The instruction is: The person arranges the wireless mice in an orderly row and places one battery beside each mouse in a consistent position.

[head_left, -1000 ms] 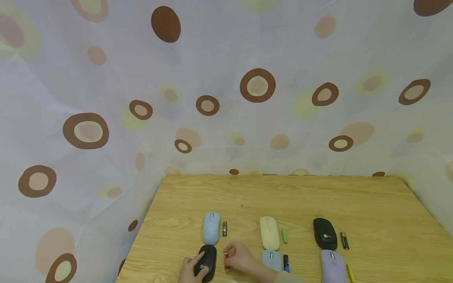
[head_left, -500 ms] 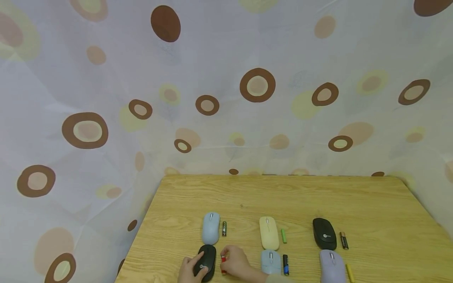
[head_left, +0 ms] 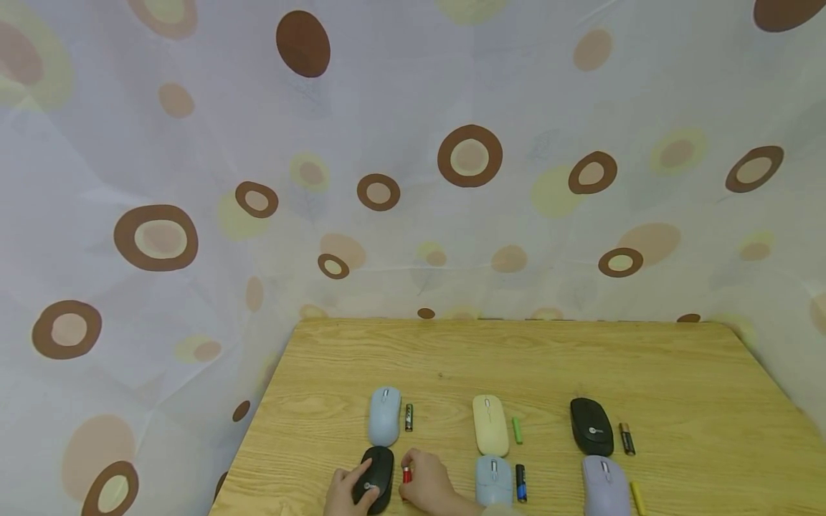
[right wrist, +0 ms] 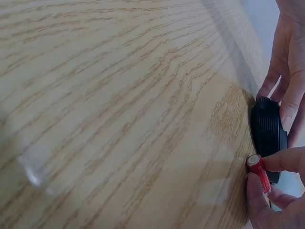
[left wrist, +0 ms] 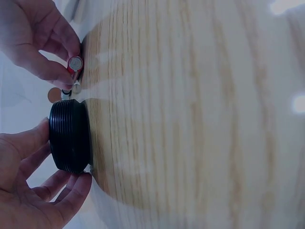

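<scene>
A black computer mouse lies on the wooden table near its front edge. My left hand grips it from the left, thumb on one side and fingers on the other, as the left wrist view shows. Just right of the mouse, my right hand pinches a red battery between thumb and fingers. In the right wrist view the battery tilts, its flat silver end facing the camera, and overlaps the end of the black mouse.
Behind stand a blue mouse with a battery, a yellow mouse and another black mouse. A light blue mouse and a purple mouse lie to the right, each beside a battery. A patterned curtain surrounds the table.
My right hand has shifted slightly left with the red battery, closer to the black mouse. The left hand and the mouse have stayed in place.
</scene>
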The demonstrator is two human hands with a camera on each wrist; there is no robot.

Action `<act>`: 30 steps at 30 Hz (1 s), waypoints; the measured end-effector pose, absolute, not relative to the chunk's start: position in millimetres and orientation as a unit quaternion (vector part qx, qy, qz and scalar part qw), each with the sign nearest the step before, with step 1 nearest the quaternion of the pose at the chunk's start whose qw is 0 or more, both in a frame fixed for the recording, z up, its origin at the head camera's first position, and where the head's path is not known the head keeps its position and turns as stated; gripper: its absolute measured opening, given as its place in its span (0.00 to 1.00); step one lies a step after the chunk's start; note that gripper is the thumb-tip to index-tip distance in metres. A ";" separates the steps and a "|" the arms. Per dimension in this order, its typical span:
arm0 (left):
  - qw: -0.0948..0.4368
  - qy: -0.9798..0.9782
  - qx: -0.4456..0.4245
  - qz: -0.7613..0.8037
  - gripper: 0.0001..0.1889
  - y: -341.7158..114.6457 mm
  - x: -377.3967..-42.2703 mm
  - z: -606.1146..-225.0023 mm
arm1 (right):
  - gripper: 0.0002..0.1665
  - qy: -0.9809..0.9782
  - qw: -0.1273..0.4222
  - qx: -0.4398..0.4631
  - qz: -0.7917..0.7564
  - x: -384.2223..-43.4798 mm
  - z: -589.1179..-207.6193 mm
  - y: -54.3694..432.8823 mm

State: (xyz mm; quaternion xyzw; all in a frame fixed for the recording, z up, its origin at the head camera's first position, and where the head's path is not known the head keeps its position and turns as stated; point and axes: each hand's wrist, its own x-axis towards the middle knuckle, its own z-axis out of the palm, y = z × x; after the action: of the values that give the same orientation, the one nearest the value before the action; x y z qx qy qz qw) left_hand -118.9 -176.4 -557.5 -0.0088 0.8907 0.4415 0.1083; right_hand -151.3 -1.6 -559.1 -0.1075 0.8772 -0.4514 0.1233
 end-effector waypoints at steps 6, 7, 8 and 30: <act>0.104 0.888 -0.007 0.448 0.26 -176.3 -119.0 -558.8 | 0.15 0.885 0.126 -0.112 -0.435 -153.1 -560.8 -1.1; 0.104 0.888 -0.008 0.447 0.26 -176.2 -119.4 -559.1 | 0.14 0.885 0.126 -0.113 -0.433 -153.1 -560.8 -0.9; 0.106 0.888 -0.009 0.446 0.26 -176.2 -119.8 -559.2 | 0.14 0.885 0.126 -0.114 -0.433 -153.1 -560.6 -0.7; 0.126 0.890 -0.050 0.435 0.31 -171.4 -126.0 -554.4 | 0.15 0.817 0.136 -0.185 -0.530 -167.8 -528.9 84.8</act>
State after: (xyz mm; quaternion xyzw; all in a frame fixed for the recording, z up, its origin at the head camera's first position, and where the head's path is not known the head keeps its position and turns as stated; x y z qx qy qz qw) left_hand -126.0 -171.4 -554.4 -0.0501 0.8900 0.4354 0.1256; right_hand -167.8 84.8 -528.9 -0.1849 0.8165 -0.5299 0.1355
